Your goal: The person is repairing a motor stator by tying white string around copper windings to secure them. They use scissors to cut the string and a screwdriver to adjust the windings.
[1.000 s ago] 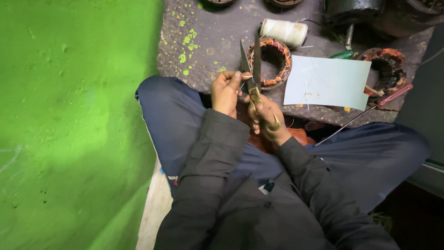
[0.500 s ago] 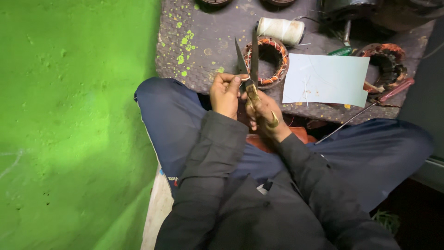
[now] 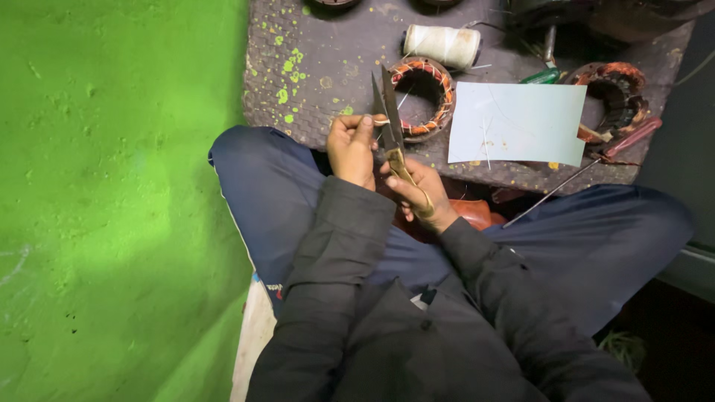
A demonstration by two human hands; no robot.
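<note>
Scissors: blades parted, tips pointing up; handles sit in the right hand, blades rise above both hands.
Right hand: fingers closed around the brass-coloured handles.
Left hand: pinched shut on a small pale strip held at the blades.
Wound coil ring: just behind the blades, on the mat.
White sheet: right of the ring.
</note>
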